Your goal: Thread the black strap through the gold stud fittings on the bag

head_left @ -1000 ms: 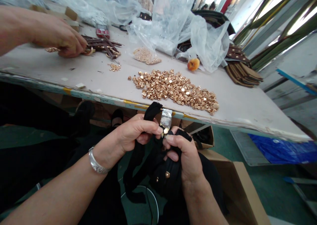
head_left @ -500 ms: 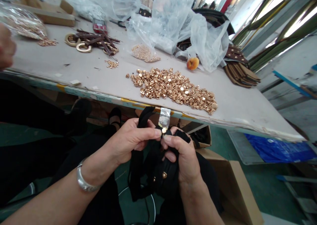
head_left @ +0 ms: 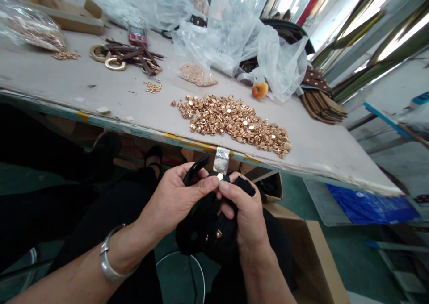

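My left hand [head_left: 181, 190], with a silver bangle at the wrist, pinches a black strap near a small gold piece [head_left: 220, 176]. From the other side, my right hand [head_left: 246, 206] grips the same black material, its thumb just beside the gold piece. Black fabric [head_left: 214, 246] with small gold fittings hangs below both hands. A silvery metal tab [head_left: 221, 160] at the table edge stands directly above the gold piece. Beyond it, a wide pile of small gold pieces [head_left: 231, 118] lies on the table [head_left: 127, 103].
Clear plastic bags [head_left: 281, 63], a peach-like fruit [head_left: 260, 89], brown strips [head_left: 134, 54] with gold rings, and a red phone-like device [head_left: 137, 36] are on the table. Stacked brown pieces [head_left: 321, 105] lie at right. Below stands an open cardboard box [head_left: 321, 259].
The other person's hand at the far left edge has gone out of view. The left end of the black strap has moved slightly lower. Both my hands keep their hold.
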### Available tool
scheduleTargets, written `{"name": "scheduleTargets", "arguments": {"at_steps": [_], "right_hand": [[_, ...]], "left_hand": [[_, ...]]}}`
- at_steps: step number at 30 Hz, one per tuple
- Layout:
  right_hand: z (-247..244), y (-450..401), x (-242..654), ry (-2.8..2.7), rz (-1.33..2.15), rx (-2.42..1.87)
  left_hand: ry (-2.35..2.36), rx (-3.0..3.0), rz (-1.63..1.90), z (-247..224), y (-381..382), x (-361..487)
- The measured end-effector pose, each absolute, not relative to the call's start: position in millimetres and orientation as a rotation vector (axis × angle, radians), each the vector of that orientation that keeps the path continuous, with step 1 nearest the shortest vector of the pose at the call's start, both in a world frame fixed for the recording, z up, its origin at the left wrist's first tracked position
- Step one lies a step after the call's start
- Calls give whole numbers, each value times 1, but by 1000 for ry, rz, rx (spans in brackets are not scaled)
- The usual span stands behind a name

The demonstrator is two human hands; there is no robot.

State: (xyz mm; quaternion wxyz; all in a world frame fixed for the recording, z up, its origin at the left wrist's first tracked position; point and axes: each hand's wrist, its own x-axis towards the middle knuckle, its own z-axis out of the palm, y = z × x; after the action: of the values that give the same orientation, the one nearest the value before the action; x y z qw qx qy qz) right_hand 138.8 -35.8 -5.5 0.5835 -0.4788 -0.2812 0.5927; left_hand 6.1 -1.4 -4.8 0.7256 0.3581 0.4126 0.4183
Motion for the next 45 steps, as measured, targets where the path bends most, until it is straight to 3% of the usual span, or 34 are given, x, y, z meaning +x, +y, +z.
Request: {"name": "scheduleTargets", "arguments": {"at_steps": [20,45], "right_hand": [[7,-26,151,-1080,1066,-1353],[-6,-36,148,-743,1326,-1280]], "left_hand": [[873,928,873,-3,1,8],[851,723,820,-3,-4,-1]]}}
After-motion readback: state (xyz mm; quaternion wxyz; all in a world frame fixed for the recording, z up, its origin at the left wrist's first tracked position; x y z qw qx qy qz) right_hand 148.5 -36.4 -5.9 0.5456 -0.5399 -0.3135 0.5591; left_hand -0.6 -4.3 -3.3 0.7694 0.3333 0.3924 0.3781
